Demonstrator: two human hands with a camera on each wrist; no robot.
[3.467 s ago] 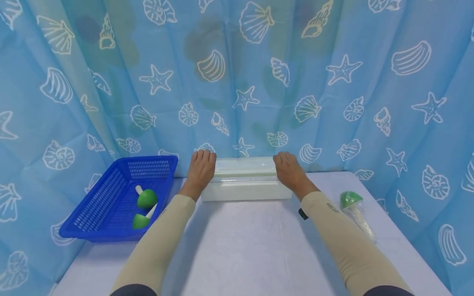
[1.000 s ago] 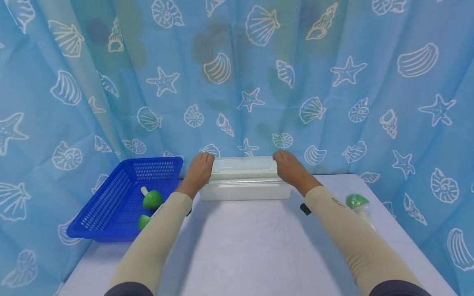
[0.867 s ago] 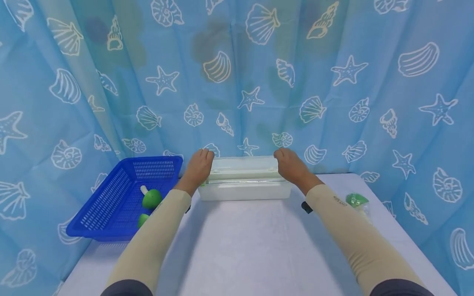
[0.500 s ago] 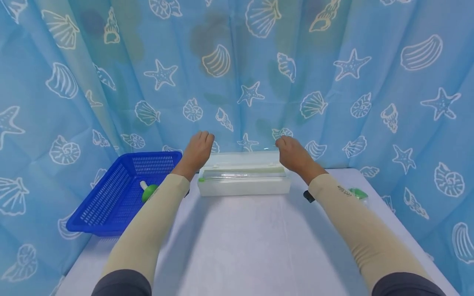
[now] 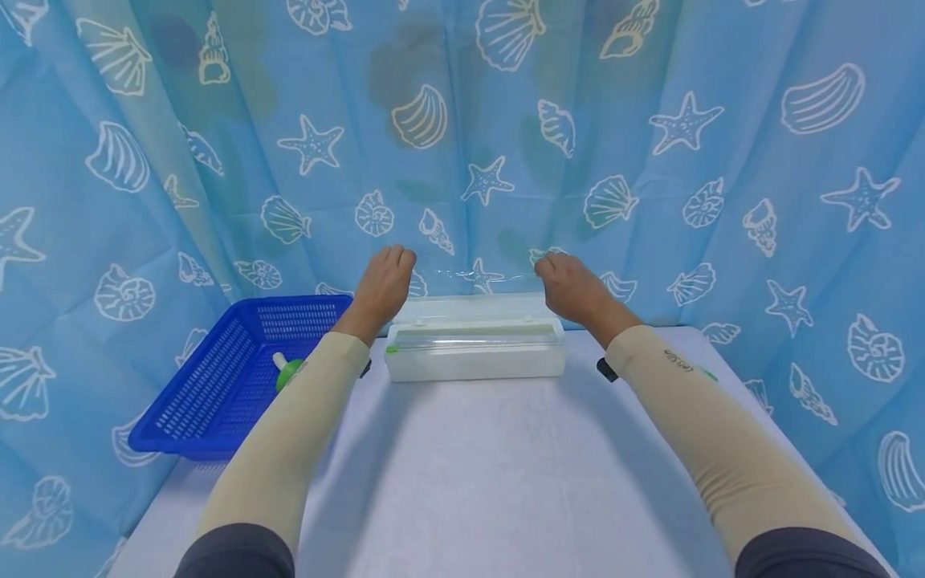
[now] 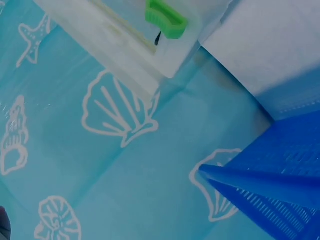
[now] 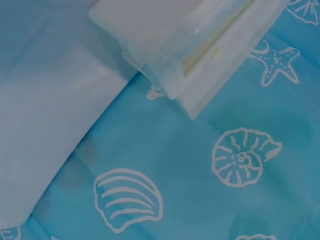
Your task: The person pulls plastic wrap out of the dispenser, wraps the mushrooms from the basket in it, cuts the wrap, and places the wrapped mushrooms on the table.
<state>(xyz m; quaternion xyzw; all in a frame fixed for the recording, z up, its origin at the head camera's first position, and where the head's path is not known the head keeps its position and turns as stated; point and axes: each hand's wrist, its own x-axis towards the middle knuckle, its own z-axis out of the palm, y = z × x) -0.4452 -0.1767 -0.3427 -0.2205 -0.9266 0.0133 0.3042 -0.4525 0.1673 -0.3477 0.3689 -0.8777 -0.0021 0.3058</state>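
Observation:
A long white cling film box (image 5: 475,367) stands at the table's far edge, its lid (image 5: 470,308) raised at the back. A clear roll shows inside, and a green slide cutter (image 6: 167,21) sits at the box's left end. My left hand (image 5: 388,282) and right hand (image 5: 574,293) are raised above the box ends, pinching the edge of a clear sheet of cling film (image 5: 478,277) stretched between them. Only a fingertip shows in the left wrist view; the right wrist view shows the box end without the hand.
A blue plastic basket (image 5: 302,321) stands on the left of the white table (image 5: 462,482). In it, a green-capped, white-stemmed mushroom shape (image 5: 287,372) is partly behind the left sleeve. Behind the right sleeve a bit of green (image 5: 711,375) peeks out. A blue shell-print curtain (image 5: 462,104) hangs close behind the box.
Both hands have risen from just above the box, drawing the cling film up with them. The opened box and its roll now show more. The right sleeve has moved over the wrapped green piece.

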